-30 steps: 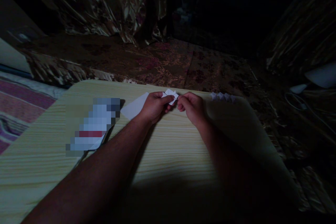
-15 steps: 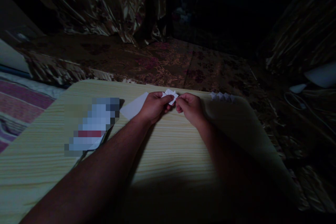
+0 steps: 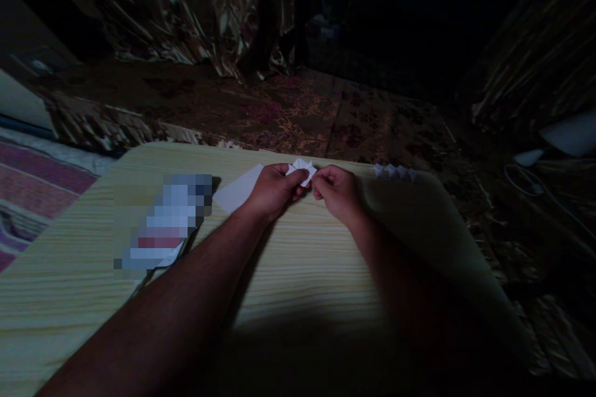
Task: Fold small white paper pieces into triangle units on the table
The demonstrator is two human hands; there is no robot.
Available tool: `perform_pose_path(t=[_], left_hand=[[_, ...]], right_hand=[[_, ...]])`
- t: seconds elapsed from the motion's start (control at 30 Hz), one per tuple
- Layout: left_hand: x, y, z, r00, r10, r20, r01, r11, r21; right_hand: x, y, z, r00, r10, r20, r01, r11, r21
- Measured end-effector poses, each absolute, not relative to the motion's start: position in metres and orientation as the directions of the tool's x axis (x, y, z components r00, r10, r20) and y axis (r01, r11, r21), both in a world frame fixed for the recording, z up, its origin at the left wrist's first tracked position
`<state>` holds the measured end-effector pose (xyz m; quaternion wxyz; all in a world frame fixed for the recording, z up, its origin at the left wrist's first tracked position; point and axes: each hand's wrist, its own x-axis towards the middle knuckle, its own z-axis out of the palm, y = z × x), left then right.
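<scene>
A small folded white paper piece [image 3: 302,170] is pinched between both of my hands near the far edge of a pale wooden table [image 3: 298,273]. My left hand [image 3: 272,191] grips its left side with curled fingers. My right hand [image 3: 338,192] pinches its right edge with thumb and fingers. A flat white paper sheet [image 3: 236,188] lies on the table just left of my left hand.
A row of small folded white paper pieces [image 3: 393,171] sits at the table's far right edge. A blurred-out object [image 3: 165,226] lies on the left of the table. Patterned dark fabric [image 3: 298,108] covers the floor beyond; a striped rug [image 3: 32,189] is at left.
My right hand's fingers have shifted slightly left, closing tighter on the folded piece. Everything else stays as it was.
</scene>
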<state>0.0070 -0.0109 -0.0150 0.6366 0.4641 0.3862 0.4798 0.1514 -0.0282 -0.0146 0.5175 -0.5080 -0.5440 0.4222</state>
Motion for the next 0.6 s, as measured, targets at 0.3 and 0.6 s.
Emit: perform_pose_path(t=[0.3,0.6], left_hand=[[0.0070,-0.0128,-0.0156,0.223,0.975,-0.025,-0.205,0.071,0.976],[0.0104,-0.0146,-0.0159,0.152,0.988,0.003,-0.159,0.021,0.987]], right_hand=[[0.1517,-0.0279,-0.0156,0.052,0.988,0.143,0.128,0.136,-0.982],[0.1522,-0.0287,-0.0160,0.050,0.991,0.128,0.129,0.120,-0.984]])
